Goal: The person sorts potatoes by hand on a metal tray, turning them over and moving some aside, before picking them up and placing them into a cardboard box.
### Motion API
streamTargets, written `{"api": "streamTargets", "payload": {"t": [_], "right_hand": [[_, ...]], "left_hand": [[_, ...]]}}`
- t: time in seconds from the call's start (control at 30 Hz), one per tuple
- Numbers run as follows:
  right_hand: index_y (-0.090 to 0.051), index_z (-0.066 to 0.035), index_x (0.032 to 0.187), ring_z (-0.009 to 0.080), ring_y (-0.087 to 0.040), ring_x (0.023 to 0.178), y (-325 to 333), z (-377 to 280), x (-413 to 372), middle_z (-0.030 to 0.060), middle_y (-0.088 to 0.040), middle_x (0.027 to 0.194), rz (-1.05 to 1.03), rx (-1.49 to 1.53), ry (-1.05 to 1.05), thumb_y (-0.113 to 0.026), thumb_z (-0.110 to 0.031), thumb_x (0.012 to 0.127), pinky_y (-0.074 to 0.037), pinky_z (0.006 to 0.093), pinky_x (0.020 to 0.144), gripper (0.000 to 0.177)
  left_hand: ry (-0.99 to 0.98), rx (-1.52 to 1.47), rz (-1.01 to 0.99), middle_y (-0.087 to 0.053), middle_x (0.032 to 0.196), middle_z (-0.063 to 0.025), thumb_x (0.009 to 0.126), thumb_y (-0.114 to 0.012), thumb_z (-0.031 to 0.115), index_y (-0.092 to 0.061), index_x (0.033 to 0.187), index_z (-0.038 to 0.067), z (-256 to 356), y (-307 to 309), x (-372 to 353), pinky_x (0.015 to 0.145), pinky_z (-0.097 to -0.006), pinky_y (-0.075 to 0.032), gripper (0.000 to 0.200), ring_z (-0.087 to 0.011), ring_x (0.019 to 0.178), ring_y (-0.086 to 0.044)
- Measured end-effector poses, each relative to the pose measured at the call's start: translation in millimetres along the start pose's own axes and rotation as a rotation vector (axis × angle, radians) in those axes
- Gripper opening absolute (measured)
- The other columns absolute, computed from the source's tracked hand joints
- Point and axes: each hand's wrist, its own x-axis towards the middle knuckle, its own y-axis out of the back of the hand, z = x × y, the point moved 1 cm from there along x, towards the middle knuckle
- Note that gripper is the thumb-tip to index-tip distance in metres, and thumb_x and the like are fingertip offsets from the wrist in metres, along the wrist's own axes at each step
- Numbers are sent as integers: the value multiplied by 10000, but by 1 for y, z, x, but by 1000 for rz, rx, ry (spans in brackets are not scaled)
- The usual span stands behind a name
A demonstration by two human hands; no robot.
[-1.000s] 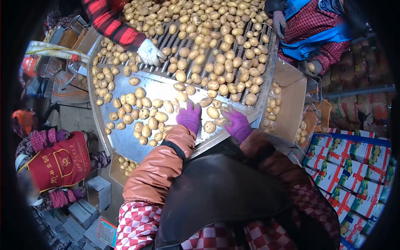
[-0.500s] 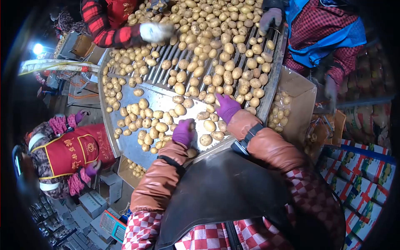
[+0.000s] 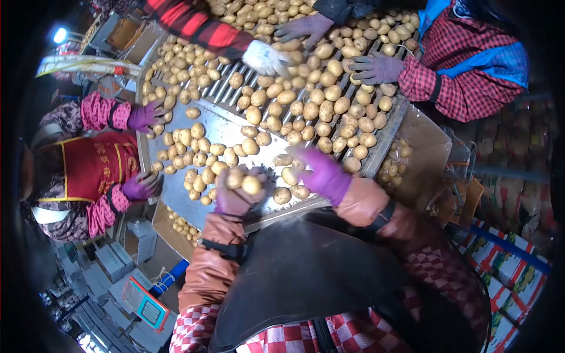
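Palm turned up, my left hand [image 3: 231, 200] in a purple glove cradles two potatoes [image 3: 251, 185] above the metal sheet. My right hand [image 3: 323, 175], also purple-gloved and blurred by motion, has its fingers apart. Its fingertips are right at a yellow potato [image 3: 289, 175] lying on the sheet. Just in front of my apron, two more potatoes [image 3: 282, 195] rest near the edge of the metal sheet [image 3: 268, 207]. A loose cluster of potatoes [image 3: 200, 159] lies to the left of my hands.
Beyond the sheet, potatoes cover a roller table [image 3: 226, 82]. Co-workers' gloved hands reach over it: a white glove [image 3: 265, 57], grey-purple gloves [image 3: 376, 69], and purple gloves [image 3: 141, 186] at the left edge. Cardboard boxes [image 3: 421, 141] holding potatoes stand beside the table.
My left hand has turned palm up and now holds potatoes. My right hand has stayed near the same potatoes. The co-worker at left has brought both hands to the table edge.
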Motion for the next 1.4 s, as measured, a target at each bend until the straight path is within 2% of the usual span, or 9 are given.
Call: {"api": "streamTargets", "payload": {"t": [0.1,0.17,0.37,0.5,0.83,0.97,1.13,1.3,1.4], "right_hand": [[-623,-79,1223,287,-655,995,72,55,-10,160,-687,1013,331,75,-281,-636,-38,827,-534,389,832,399],[-617,-109,1246,303,-634,996,101,80,-25,167,-672,1053,292,-531,-31,-656,-76,793,-522,412,841,456],[-583,-225,1291,290,-582,1007,67,80,-10,154,-506,1323,-125,-1081,89,-684,-193,746,-495,426,776,555],[-600,-183,1238,320,-599,991,58,110,-2,199,-392,1430,-261,-1076,-134,-673,-144,750,-503,428,786,495],[-554,-200,1283,320,-602,921,70,109,-4,123,-581,1055,-308,-1093,-10,-656,-196,790,-489,457,745,503],[-570,-180,1280,319,-622,992,86,128,-5,115,-605,1132,-195,-817,5,-754,-239,723,-520,434,798,590],[-540,-116,1344,277,-651,1013,39,60,5,179,-654,1123,12,222,-313,-752,-242,801,-520,365,883,597],[-499,-75,1334,254,-637,1030,-22,4,0,159,-643,1116,-435,-18,-169,-687,-163,849,-497,368,898,528],[-493,-112,1363,335,-573,1128,45,47,39,171,-609,1208,-18,-260,-231,-670,-260,867,-438,422,989,548]], "left_hand": [[-344,63,438,-579,1057,-146,939,-345,617,-594,1092,119,39,14,-70,729,-542,-496,578,-404,1053,-553],[-414,111,339,-593,1170,-114,911,-414,641,-597,1094,141,72,68,-133,755,-560,-503,562,-355,1079,-565],[-628,403,1382,-647,1062,-43,907,-569,475,-581,1174,151,129,164,-212,803,-438,-501,420,-263,975,-604],[-724,1443,1009,-652,1061,-74,938,-574,216,-590,1232,74,81,109,-151,801,-293,-507,327,-189,854,-614],[-222,2282,64,-655,1095,-164,844,-658,256,-596,1240,99,-18,17,-25,876,-408,-516,431,-347,989,-636],[-215,2106,190,-698,1017,-156,880,-634,312,-645,1192,111,-27,-31,1,833,-393,-537,371,-323,936,-676],[300,667,159,-540,1294,-86,1006,-463,432,-494,1290,92,-58,-36,43,865,-334,-560,443,-217,1069,-622],[260,382,-44,-652,1112,-141,999,-453,480,-517,1273,60,-61,-1,52,836,-398,-547,506,-256,1030,-642],[424,148,49,-689,951,-124,980,-482,452,-586,1185,48,-43,33,41,760,-380,-541,465,-286,927,-646]]}}
